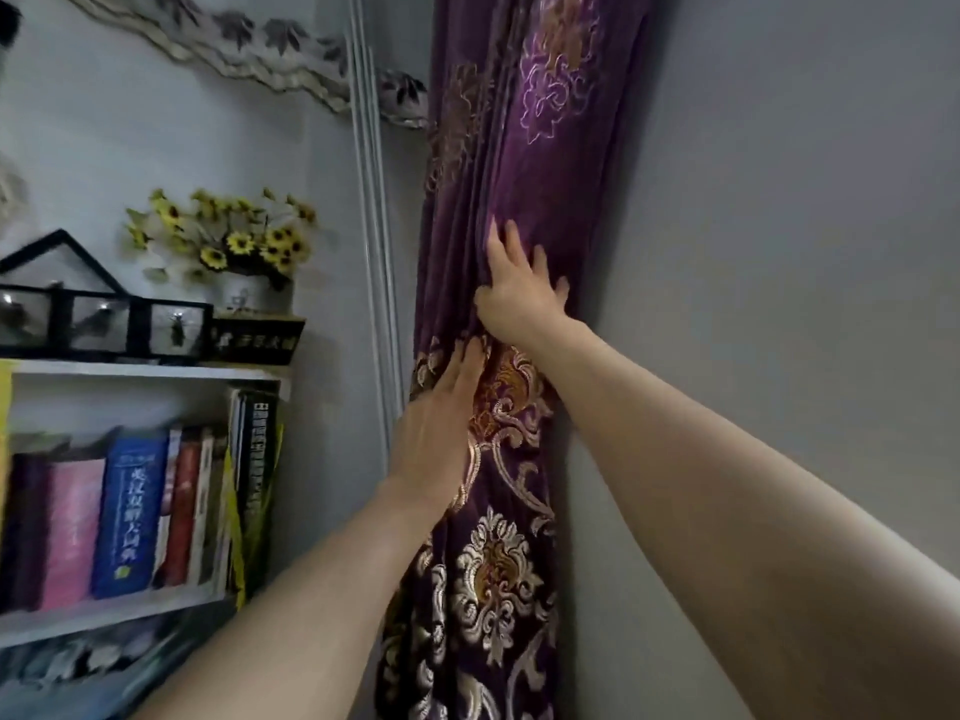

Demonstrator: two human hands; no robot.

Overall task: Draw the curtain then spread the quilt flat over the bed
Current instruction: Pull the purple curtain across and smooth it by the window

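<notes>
The curtain point(524, 210), a purple cloth with gold and pale flower embroidery, hangs gathered in a thick bunch of folds in the corner, with a plain grey wall point(779, 200) just to its right. Both bare hands are on it. The right hand point(519, 298) lies higher up on the bunch, its fingers point(501, 252) straight and spread, pointing upward and pressed flat against the folds; it grips nothing. The left hand point(441, 423) sits just below and to the left of the right one, its fingers point(460, 366) stretched upward along the left edge of the bunch, their tips sinking into the cloth near the gold flower; whether they curl round a fold there cannot be told, but they look mostly straight. The two hands are near each other, not touching. Below the left fingers the curtain runs down past the forearm with large cream and gold motifs. Well to the left of both hands stands a white bookshelf point(150, 371) with a row of books point(135, 517), among them a blue one. On top of the shelf sit a pot of yellow flowers point(228, 241) and a black-framed glass case point(78, 314). Between the shelf and the fingers, pale vertical rails point(374, 200) run up the wall. The scene is slightly blurred.
</notes>
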